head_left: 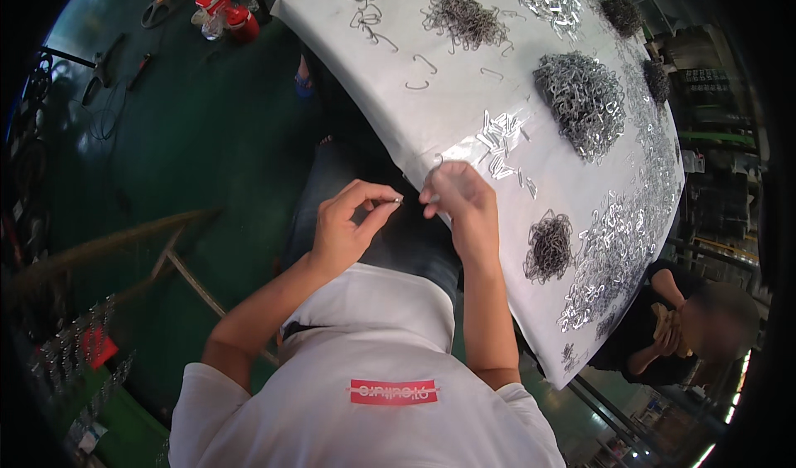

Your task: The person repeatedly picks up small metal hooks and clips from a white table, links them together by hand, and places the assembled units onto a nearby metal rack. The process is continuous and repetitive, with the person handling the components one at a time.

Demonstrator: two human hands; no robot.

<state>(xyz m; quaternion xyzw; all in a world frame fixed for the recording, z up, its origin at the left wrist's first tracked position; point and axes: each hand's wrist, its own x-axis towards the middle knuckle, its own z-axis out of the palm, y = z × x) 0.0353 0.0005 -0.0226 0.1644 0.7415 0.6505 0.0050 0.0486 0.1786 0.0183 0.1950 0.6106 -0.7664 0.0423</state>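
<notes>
Above my lap, beside the table edge, my left hand pinches a small metal piece between thumb and forefinger. My right hand is just right of it, slightly smeared by motion, its fingers curled over the edge of the white-covered table. A thin wire hook shows at its fingertips and seems gripped there. Close beyond that hand lies a loose pile of short shiny metal pieces on clear plastic. Farther right is a large heap of grey metal links.
Dark wire hooks are heaped at the table's far side. A smaller dark wire pile and scattered shiny clips lie to the right. Another person in gloves is at the right corner. Red containers and a wooden frame stand left.
</notes>
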